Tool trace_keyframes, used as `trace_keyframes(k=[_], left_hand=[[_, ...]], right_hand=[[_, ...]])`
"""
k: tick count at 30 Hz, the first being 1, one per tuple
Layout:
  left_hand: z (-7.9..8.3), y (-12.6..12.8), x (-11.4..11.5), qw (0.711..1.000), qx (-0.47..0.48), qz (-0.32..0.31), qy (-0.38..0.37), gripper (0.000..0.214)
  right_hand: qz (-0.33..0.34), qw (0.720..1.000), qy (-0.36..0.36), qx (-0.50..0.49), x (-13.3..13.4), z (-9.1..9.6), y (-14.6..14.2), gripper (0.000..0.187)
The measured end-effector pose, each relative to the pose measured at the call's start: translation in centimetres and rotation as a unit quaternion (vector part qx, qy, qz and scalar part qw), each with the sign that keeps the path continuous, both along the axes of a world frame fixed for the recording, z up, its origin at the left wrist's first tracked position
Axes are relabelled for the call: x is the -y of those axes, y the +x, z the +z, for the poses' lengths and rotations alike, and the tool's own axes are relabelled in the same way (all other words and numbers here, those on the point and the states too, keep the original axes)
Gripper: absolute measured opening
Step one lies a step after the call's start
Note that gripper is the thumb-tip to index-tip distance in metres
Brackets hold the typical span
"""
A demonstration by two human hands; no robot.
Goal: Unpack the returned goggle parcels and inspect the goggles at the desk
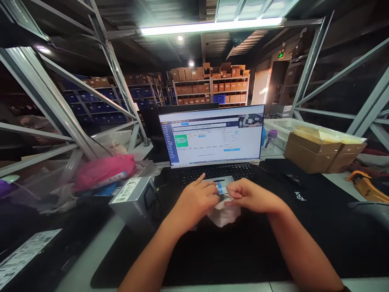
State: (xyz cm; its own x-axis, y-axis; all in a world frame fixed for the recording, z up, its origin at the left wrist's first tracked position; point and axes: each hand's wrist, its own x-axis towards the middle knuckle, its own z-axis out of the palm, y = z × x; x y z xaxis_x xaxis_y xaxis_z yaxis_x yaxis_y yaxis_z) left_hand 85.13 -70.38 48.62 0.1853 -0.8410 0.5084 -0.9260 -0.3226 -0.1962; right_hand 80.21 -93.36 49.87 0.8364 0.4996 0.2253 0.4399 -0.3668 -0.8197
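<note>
A small light-coloured open box with a blue strip lies between my hands, in front of the keyboard. My left hand grips the box's left side, its fingers bent over the edge and the thumb pointing away. On the right, my right hand is closed in a pinch at the box's near right corner; what its fingertips hold is hidden. Under and in front of both hands sits a crumpled whitish wrapping, partly covered by the fingers. Left of my left hand stands a grey product box with a white label on top.
A lit monitor stands behind a black keyboard. On the right are a mouse, cardboard boxes, a white basket and a yellow-and-black tool. A pink plastic package lies left. The black desk mat spans the front.
</note>
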Motion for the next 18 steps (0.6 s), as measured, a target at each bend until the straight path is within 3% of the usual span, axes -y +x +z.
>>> trace_keyframes(k=[2,4,6,10,11,15,18], left_hand=[[0.3,0.0,-0.3,0.999,-0.031,-0.008,-0.013,0.014],[0.3,-0.1,-0.3,0.998,-0.054,-0.013,-0.02,0.014],[0.0,-0.1,-0.1,0.998,-0.057,-0.014,-0.012,0.014],[-0.2,-0.1,0.1,0.999,-0.034,-0.006,0.005,0.011],[-0.1,-0.1,0.0,0.999,-0.033,-0.006,0.002,0.011],[0.5,-0.2,-0.6,0.998,-0.055,-0.01,-0.04,0.011],[0.3,-0.3,-0.2,0.996,-0.068,-0.008,-0.061,0.014]], right_hand=[[0.068,0.997,0.008,-0.038,1.8,0.0,0.6,0.056],[0.083,0.995,-0.003,-0.049,2.3,0.0,0.6,0.057],[0.04,0.999,-0.015,-0.027,1.2,-0.2,0.1,0.053],[-0.114,0.991,-0.039,0.059,-1.7,-0.4,-0.9,0.045],[-0.105,0.992,-0.031,0.055,-1.6,-0.3,-0.8,0.045],[0.036,0.997,0.062,-0.04,1.8,0.3,0.1,0.058],[0.03,0.992,0.101,-0.07,2.7,0.5,0.2,0.059]])
